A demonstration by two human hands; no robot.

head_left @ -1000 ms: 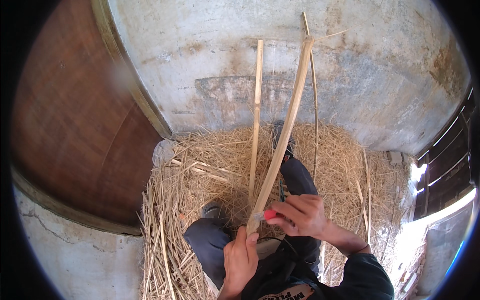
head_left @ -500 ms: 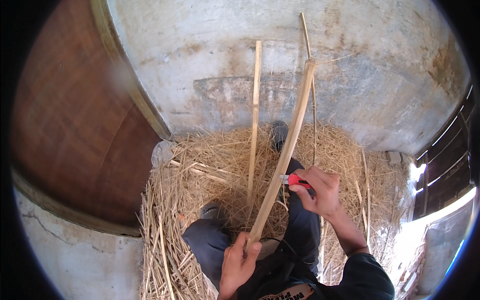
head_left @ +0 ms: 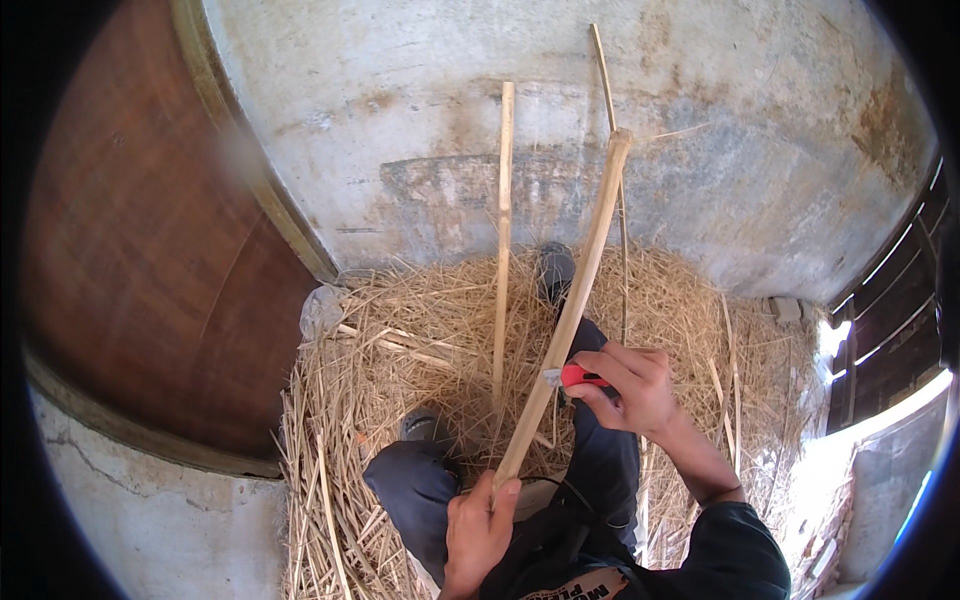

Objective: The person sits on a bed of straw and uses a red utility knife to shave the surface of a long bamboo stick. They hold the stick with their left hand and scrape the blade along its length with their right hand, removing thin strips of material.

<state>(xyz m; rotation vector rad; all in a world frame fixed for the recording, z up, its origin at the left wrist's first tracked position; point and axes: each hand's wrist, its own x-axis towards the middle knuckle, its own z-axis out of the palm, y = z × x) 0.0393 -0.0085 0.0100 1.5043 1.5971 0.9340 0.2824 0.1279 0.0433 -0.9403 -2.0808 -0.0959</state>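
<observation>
A long, pale bamboo strip slants up and away from me, its lower end in my left hand. The fingers of that hand are wrapped round it. My right hand is closed on a red utility knife with a short blade. The blade meets the strip's right side, below its middle. Part of the knife's handle is hidden by my fingers. Both legs are bent, with the strip passing above and between them.
Straw-like shavings and split sticks cover the floor. Two thin sticks, one upright pale stick and a narrower stick, lean at the stained wall. A brown door panel stands left. Dark slats are at the right.
My right hand and the knife have slid a little down along the strip, toward my left hand. My left hand keeps its hold in about the same place.
</observation>
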